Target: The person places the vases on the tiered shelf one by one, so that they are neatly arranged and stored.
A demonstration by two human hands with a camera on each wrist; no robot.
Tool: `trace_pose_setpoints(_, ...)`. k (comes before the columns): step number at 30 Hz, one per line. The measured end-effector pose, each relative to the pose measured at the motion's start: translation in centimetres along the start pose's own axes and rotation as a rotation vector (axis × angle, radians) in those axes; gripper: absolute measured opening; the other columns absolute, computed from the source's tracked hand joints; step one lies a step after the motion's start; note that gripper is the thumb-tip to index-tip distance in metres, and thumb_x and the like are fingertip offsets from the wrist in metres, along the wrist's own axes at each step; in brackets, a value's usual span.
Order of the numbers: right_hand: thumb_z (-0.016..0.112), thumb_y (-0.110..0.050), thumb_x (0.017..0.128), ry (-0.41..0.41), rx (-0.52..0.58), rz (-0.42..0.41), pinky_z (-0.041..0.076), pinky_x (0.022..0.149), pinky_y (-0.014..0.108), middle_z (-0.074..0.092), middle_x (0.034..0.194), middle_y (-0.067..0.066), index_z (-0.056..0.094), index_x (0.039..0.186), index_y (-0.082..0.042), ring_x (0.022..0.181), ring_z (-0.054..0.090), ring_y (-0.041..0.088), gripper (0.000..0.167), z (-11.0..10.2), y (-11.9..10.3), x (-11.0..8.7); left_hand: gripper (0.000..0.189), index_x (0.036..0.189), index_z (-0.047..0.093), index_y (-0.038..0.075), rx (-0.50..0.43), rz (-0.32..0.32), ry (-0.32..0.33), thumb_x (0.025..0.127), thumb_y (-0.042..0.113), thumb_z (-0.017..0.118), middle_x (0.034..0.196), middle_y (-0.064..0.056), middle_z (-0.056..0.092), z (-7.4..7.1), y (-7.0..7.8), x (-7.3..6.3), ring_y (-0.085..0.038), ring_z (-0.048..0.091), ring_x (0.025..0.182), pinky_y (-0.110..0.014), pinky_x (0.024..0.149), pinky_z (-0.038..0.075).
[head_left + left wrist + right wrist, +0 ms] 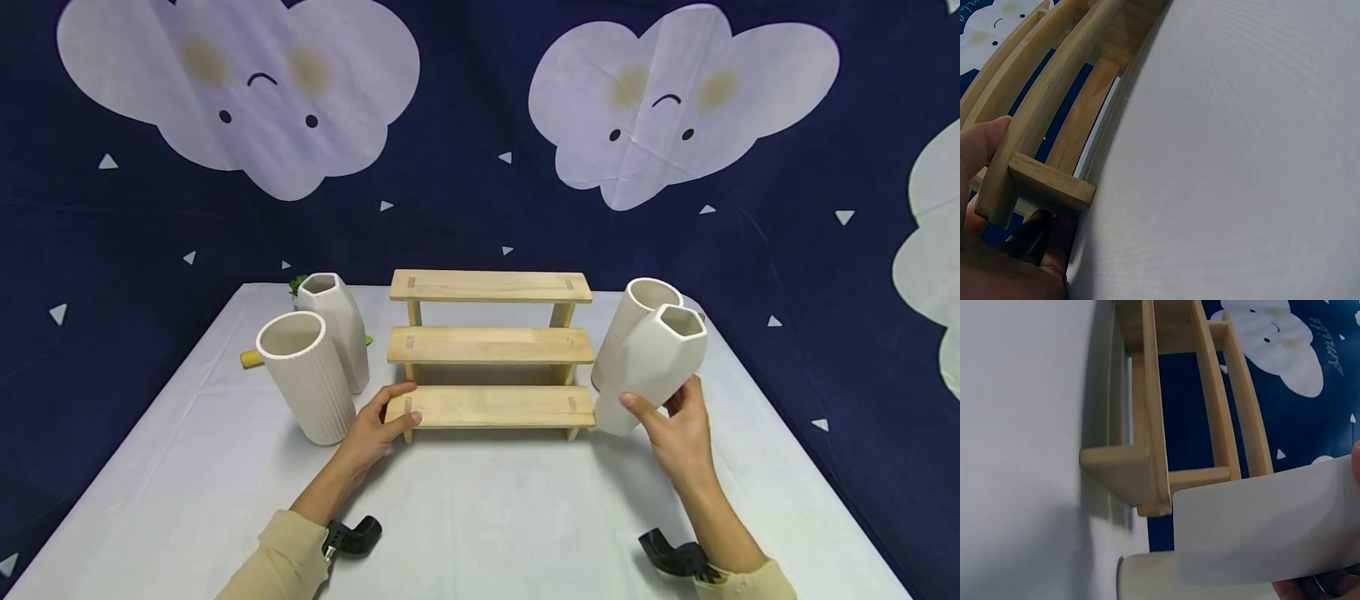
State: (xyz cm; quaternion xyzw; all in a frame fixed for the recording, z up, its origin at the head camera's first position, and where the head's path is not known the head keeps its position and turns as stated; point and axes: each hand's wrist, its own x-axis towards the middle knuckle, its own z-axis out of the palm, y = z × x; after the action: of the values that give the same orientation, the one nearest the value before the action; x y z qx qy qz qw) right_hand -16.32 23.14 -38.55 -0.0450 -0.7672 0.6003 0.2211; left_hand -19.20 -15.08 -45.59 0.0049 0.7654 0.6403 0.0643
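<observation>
A three-step wooden stand [491, 346] stands mid-table. My left hand [378, 421] grips the left end of its lowest step; in the left wrist view the thumb [985, 144] lies on the board and the fingers reach underneath. My right hand [678, 429] holds a white faceted vase [652, 362] low on its body, close to the stand's right end. That vase leans, its open top toward the right; its base [1210, 537] looks raised off the table in the right wrist view. Directly behind it is a white ribbed vase [618, 329], partly hidden.
Left of the stand are another ribbed vase [311, 383] and a faceted vase [345, 333]. Behind them a yellow object [251, 358] and some green leaves [297, 285] peek out. A dark blue cloud-print cloth [465, 183] hangs behind the white table [480, 517].
</observation>
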Motion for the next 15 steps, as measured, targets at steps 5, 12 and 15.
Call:
trace_pose_setpoints(5, 0.075, 0.001, 0.076, -0.045, 0.008, -0.016, 0.043, 0.085, 0.013, 0.053, 0.115, -0.009, 0.041, 0.135, -0.013, 0.103, 0.055, 0.005, 0.069, 0.6, -0.5, -0.2, 0.055, 0.136, 0.046, 0.015, 0.004, 0.007, 0.001, 0.086, 0.019, 0.069, 0.143, -0.011, 0.042, 0.0, 0.1, 0.0, -0.020, 0.042, 0.122, -0.018, 0.093, 0.038)
trace_pose_setpoints(12, 0.076, -0.002, 0.076, -0.083, 0.012, -0.024, 0.043, 0.086, 0.013, 0.054, 0.115, -0.010, 0.041, 0.135, -0.014, 0.105, 0.055, 0.005, 0.069, 1.7, -0.9, -0.2, 0.055, 0.137, 0.045, 0.015, -0.006, 0.008, -0.005, 0.087, 0.019, 0.068, 0.142, -0.012, 0.042, 0.0, 0.3, -0.2, -0.021, 0.042, 0.122, -0.016, 0.091, 0.038)
trace_pose_setpoints(15, 0.076, -0.002, 0.076, -0.100, 0.021, -0.032, 0.042, 0.087, 0.014, 0.054, 0.116, -0.009, 0.041, 0.135, -0.014, 0.106, 0.055, 0.006, 0.069, 2.1, -1.1, -0.2, 0.055, 0.137, 0.045, 0.015, -0.006, 0.006, -0.007, 0.087, 0.019, 0.068, 0.143, -0.012, 0.041, 0.0, 0.2, -0.2, -0.021, 0.042, 0.123, -0.016, 0.091, 0.038)
